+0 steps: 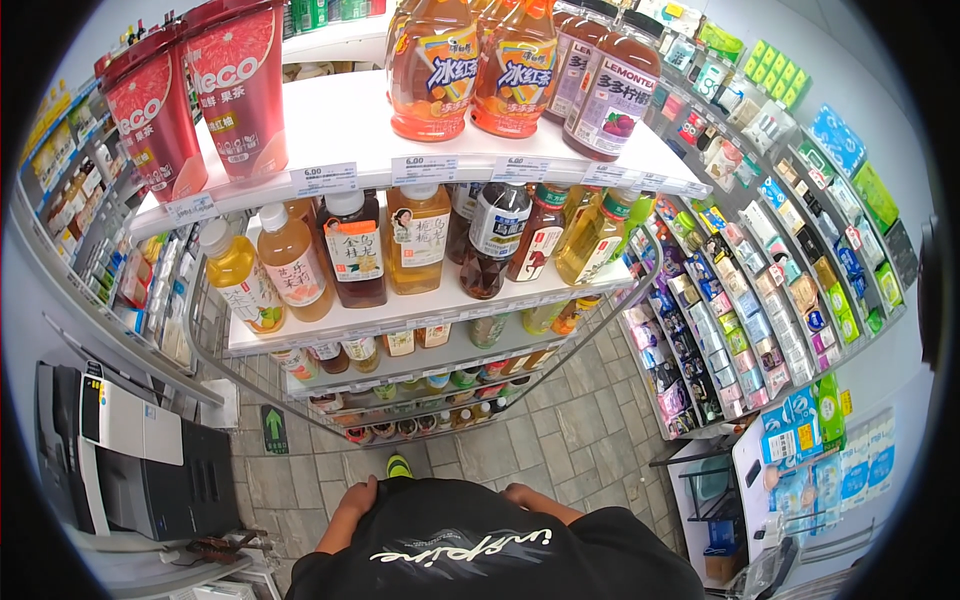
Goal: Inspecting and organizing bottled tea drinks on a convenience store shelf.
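Observation:
Low in the view, my left hand rests at the left side of my black T-shirt, its fingers partly hidden. My right hand is at the shirt's other side, mostly covered by the cloth. Neither visibly touches the goods. Before me stands a white drinks shelf. Red fruit tea cups stand on its top left, orange iced tea bottles at the middle and a lemon tea bottle at the right. Below are a yellow tea bottle, a dark oolong bottle and several others.
A metal wire rail surrounds the drinks shelf. A black and white printer stands at the left. Packed shelves of small packets curve along the right, above a white table. A green arrow sign lies on the grey tiled floor.

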The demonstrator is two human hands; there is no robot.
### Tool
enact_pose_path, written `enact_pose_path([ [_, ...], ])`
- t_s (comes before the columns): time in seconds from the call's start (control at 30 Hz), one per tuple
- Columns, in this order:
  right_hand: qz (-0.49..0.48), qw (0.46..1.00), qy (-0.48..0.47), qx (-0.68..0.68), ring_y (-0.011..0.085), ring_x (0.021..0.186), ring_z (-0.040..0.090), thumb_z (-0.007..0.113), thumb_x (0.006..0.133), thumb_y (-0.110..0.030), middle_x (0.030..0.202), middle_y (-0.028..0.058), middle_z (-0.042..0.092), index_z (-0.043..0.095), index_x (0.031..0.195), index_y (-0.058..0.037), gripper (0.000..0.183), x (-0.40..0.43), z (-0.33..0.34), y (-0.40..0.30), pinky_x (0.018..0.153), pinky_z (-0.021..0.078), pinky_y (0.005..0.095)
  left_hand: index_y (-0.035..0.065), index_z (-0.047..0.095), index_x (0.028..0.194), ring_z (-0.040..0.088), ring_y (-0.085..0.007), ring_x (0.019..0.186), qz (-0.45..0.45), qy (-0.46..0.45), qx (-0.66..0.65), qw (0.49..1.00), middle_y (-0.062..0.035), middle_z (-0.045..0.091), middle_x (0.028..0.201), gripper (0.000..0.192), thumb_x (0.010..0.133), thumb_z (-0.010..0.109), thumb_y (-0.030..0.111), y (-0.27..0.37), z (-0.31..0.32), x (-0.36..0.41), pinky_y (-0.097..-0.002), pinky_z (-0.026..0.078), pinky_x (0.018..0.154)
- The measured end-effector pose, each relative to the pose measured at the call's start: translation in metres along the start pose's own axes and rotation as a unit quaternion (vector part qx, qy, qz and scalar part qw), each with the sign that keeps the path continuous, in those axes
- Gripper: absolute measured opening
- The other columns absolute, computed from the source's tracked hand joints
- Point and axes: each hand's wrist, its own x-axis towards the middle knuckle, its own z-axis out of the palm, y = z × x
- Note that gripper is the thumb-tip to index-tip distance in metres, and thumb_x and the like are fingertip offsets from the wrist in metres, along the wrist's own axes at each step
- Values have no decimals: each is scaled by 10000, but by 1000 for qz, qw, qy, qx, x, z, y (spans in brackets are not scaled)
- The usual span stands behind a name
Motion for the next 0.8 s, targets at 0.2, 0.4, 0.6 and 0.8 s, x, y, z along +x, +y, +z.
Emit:
enact_pose_path([
  [0.2,-1,1000,0,18,400,1090,687,530,942,-473,1121,264,716,736,1111,-2,541,-22,-14,-20,947,529,465,-118,680,1166,557,-475,1262,6,10,-9,1000,-384,609,1244,827,1011,269,582,-9,4,6,-457,396,1114],
  [0.4,-97,943,168,271,182,741,707,594,995,-388,901,104,739,676,986,-7,389,-72,-85,-79,657,567,323,-111,682,1171,557,-474,1264,-2,9,-8,1000,-380,610,1245,826,1009,271,587,-8,3,6,-452,397,1114],
  [0.6,-318,831,371,265,133,792,647,563,1036,-221,853,54,690,619,970,-24,215,-169,-212,-214,724,519,288,-111,678,1184,562,-475,1256,-6,10,-14,1000,-373,614,1248,820,1010,273,581,-2,-1,5,-450,399,1113],
  [0.8,-442,780,303,322,107,837,621,615,1030,-175,990,45,683,607,1082,-13,170,-248,-253,-315,748,531,281,-104,675,1203,568,-469,1254,3,-1,-18,1000,-363,616,1263,814,1006,286,583,-10,3,13,-444,404,1107],
])
